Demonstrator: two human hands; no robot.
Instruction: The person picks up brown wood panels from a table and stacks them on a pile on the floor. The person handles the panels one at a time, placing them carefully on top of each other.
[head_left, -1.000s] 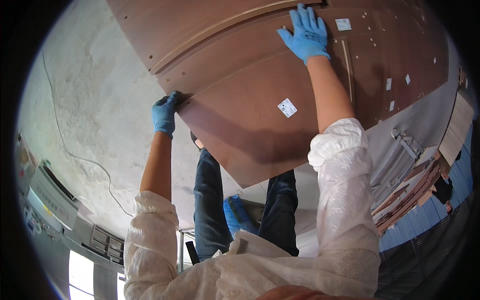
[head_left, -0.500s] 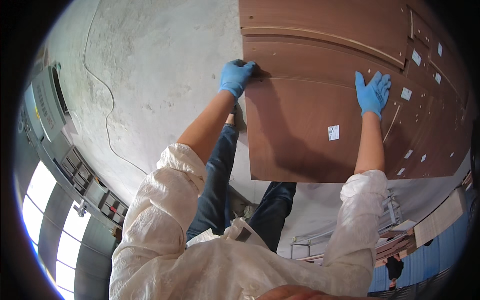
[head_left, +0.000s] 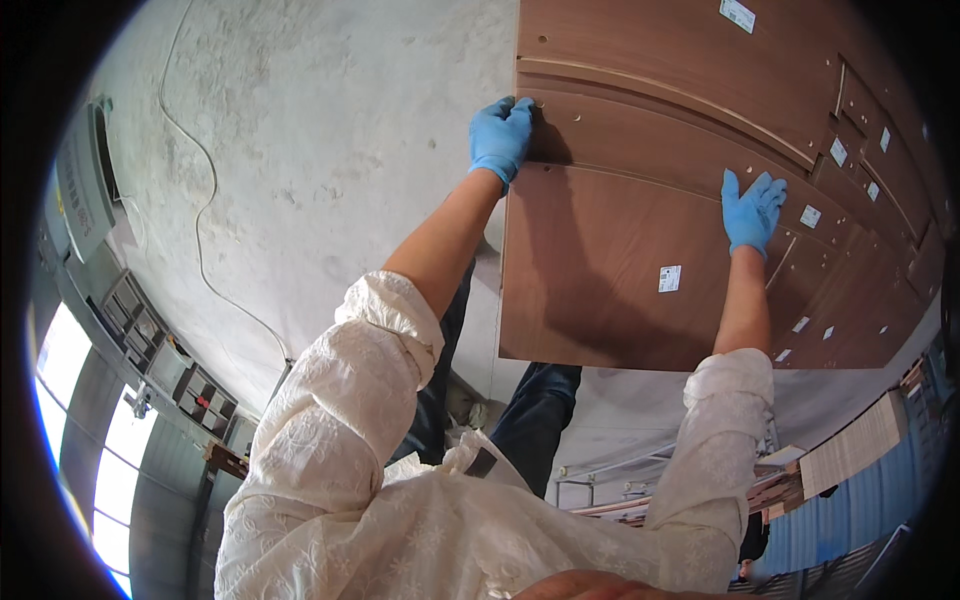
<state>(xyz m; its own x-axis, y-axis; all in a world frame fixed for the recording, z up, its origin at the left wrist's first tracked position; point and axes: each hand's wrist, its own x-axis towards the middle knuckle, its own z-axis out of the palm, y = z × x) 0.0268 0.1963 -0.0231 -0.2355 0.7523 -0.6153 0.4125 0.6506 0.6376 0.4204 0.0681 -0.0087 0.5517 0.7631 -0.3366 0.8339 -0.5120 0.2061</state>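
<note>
My left hand, in a blue glove, is closed on the left end of a narrow brown wooden board. Its fingertips sit at the edge; its underside is hidden. Further right, my right hand, also blue-gloved, rests on the brown boards with fingers spread, near a small white label. Nearer to me lies a broad brown panel with another white label. Beyond the narrow board is another brown panel. Small round holes show in several boards.
More labelled brown boards overlap at the right. Grey concrete floor stretches to the left, with a thin cable across it. Shelving stands at far left. Metal frames and stacked boards appear at lower right, near a partly seen person.
My left hand has moved away from me along the narrow board's left end. The right hand stays spread on the boards. The whole view has shifted slightly.
</note>
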